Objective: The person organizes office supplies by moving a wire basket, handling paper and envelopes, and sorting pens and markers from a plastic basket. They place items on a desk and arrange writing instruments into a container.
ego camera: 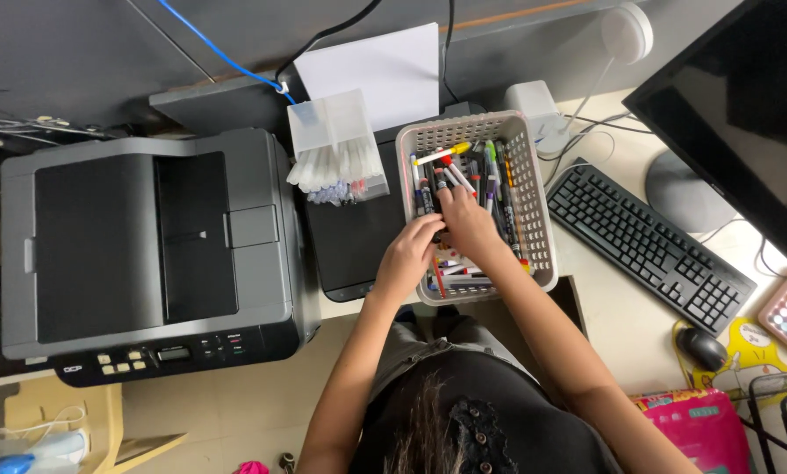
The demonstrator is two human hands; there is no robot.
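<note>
Dark hair (424,426) hangs at six o'clock, and above it both hands reach into the white basket (541,230) of pens (446,154) at twelve o'clock, left hand (408,254) curled on its near edge, right hand (465,221) cupped over pens, grasp unclear.

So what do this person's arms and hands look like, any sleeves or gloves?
Both arms are bare from the shoulder area down: no sleeves reach the forearms, and no gloves, watch or bracelets show. The left hand and right hand are bare; rings are too small to tell. The person wears a dark top with a small lace-like patch.
</note>
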